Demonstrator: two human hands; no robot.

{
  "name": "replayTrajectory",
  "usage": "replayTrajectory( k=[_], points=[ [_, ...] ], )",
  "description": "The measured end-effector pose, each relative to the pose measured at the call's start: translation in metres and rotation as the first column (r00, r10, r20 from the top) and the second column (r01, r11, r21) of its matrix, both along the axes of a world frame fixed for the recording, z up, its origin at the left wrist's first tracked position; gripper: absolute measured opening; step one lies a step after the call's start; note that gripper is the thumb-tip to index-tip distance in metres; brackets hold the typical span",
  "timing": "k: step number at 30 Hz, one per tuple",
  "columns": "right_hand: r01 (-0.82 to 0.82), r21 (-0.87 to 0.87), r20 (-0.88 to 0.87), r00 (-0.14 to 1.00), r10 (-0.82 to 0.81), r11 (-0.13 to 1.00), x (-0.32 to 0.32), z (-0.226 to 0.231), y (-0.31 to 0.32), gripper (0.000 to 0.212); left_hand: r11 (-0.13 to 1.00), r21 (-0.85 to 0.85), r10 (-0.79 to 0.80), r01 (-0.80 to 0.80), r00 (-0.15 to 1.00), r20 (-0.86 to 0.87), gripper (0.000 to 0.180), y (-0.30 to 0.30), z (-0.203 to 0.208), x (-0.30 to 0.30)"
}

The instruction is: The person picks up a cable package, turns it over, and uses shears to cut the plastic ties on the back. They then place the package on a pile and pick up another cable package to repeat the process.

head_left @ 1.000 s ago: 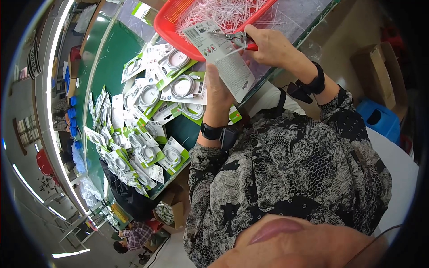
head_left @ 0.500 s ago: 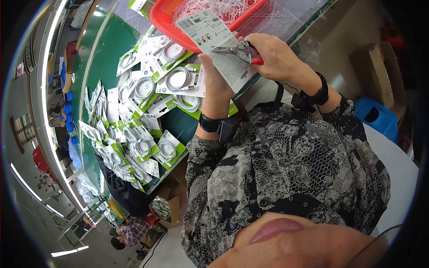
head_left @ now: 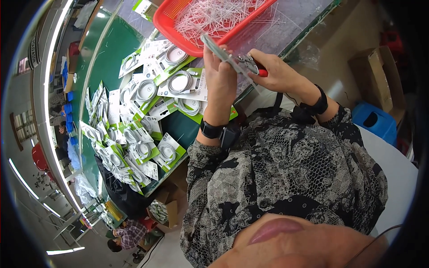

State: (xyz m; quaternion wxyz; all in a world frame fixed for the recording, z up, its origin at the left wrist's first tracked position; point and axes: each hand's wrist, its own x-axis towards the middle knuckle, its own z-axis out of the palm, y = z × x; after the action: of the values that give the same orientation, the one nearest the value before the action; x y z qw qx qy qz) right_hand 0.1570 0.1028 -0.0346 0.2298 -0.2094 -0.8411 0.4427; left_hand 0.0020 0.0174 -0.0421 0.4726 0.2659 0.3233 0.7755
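Note:
My left hand [head_left: 220, 85] is closed round a printed packaging card [head_left: 218, 48], now seen almost edge-on at the near side of a red basket. Closed round red-handled pliers [head_left: 248, 63], my right hand [head_left: 278, 73] is just right of the card. The pliers' head is against or close behind the card; its tips are hidden. Left of my hands, several carded cable packs [head_left: 181, 82] lie overlapping on a green table [head_left: 120, 38], each with a coiled pale cable on a white and green card.
The red basket [head_left: 166, 27] holds many thin clear plastic strips [head_left: 214, 18], with more strewn beside it. At right are a cardboard box [head_left: 373, 76] and a blue plastic stool [head_left: 374, 121]. Another person [head_left: 129, 234] sits far off at lower left, near an open carton [head_left: 167, 212].
The card has turned from showing its printed back to nearly edge-on. My left hand has risen and turned round it, while the right hand with the pliers has shifted slightly right and down.

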Motion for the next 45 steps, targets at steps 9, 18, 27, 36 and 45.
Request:
replayTrajectory(
  k=[9, 18, 27, 36, 45],
  points=[
    [0.323, 0.086, 0.041, 0.944, -0.327, 0.943, 0.011, 0.000, 0.021, 0.034, 0.996, -0.062, 0.070, -0.062, 0.988, 0.136, 0.033, -0.004, 0.014, -0.010],
    [0.379, 0.561, -0.083, 0.910, -0.406, 0.736, 0.006, 0.026, 0.020, 0.041, 0.967, 0.019, 0.254, -0.255, 0.946, -0.203, 0.034, -0.014, 0.005, -0.009],
    [0.314, 0.457, -0.079, 0.946, -0.313, 0.832, -0.008, 0.031, -0.001, 0.036, 0.937, -0.014, 0.286, -0.348, 0.793, -0.537, 0.032, -0.030, 0.012, -0.002],
    [0.314, 0.444, -0.094, 0.948, -0.305, 0.839, -0.006, 0.044, -0.001, 0.035, 0.908, 0.026, 0.381, -0.418, 0.797, -0.468, 0.021, -0.028, 0.010, -0.002],
    [0.246, 0.314, -0.044, 0.969, -0.244, 0.917, -0.001, 0.038, -0.007, 0.034, 0.838, 0.031, 0.340, -0.545, 0.476, -0.811, 0.021, -0.040, 0.016, -0.001]
  ],
)
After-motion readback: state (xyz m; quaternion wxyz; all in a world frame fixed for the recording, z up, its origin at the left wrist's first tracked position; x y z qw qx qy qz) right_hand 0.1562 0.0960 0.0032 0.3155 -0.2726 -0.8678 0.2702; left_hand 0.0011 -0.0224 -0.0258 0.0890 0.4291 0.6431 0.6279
